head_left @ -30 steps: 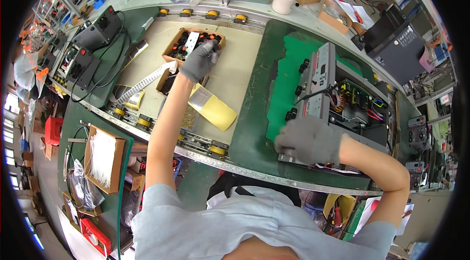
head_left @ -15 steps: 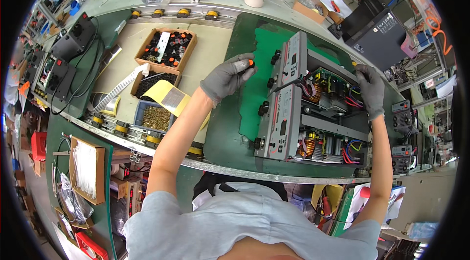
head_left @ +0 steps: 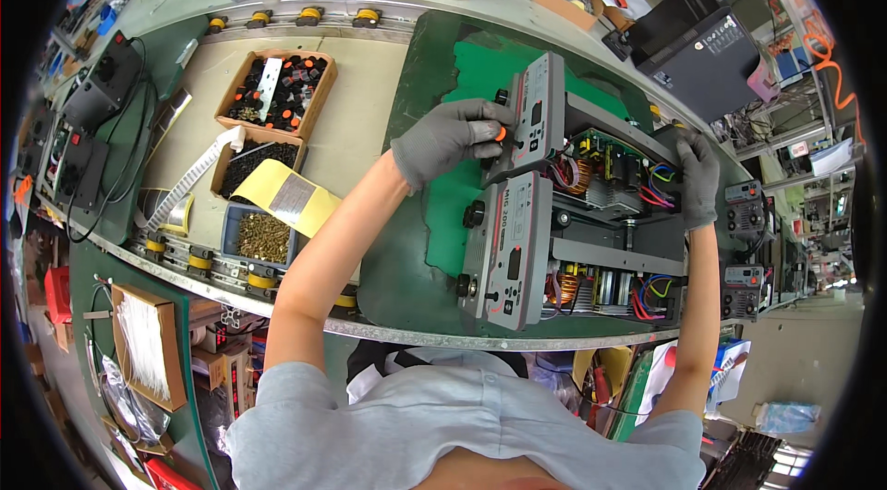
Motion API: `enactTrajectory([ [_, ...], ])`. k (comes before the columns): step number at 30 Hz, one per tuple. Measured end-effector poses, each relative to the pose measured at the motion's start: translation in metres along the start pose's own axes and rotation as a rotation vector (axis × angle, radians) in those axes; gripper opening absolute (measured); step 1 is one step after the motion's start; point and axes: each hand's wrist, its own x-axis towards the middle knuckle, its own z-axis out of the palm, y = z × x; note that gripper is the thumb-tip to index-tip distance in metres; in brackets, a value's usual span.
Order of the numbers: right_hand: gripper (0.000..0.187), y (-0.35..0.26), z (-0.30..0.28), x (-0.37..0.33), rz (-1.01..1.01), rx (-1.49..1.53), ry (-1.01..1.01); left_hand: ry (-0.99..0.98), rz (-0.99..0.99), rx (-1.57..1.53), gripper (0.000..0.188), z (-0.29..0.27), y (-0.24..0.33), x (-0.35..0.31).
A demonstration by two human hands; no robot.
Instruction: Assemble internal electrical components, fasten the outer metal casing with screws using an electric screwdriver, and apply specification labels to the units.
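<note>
Two grey welding machines without covers lie side by side on the bench, the far welding machine (head_left: 539,111) and the near welding machine (head_left: 508,254), their coils, boards and coloured wires exposed. My gloved left hand (head_left: 445,141) pinches a small black knob with an orange cap (head_left: 501,133) at the far machine's front panel. The fingers partly cover the knob, so I cannot tell whether it sits on a shaft. At the back end of the same machine, my gloved right hand (head_left: 699,181) has its fingers curled over the rear edge.
To the left stand a box of black and orange knobs (head_left: 305,111), a box of small black parts (head_left: 242,167) and a blue bin of brass-coloured parts (head_left: 263,236). A yellow sheet (head_left: 305,204) overlaps the bins. A dark computer case (head_left: 707,65) stands at the back right.
My left hand has moved right with the knob, from beside the far machine up to its front panel. My right hand has settled lower against that machine's rear edge. The view has shifted slightly.
</note>
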Motion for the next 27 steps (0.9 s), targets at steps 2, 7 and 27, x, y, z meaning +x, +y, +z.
enactTrajectory([
  [2, 0.025, -0.001, 0.001, 0.001, -0.022, 0.032, 0.011, -0.001, -0.005, 0.035, 0.026, -0.001, -0.003, 0.004],
  [7, 0.024, 0.003, 0.0, 0.003, -0.027, -0.031, 0.041, -0.003, 0.0, 0.117, 0.024, 0.001, 0.001, 0.009],
  [27, 0.027, 0.005, -0.003, 0.003, 0.069, 0.233, 0.002, -0.094, 0.005, 0.103, 0.03, -0.007, -0.011, 0.017],
])
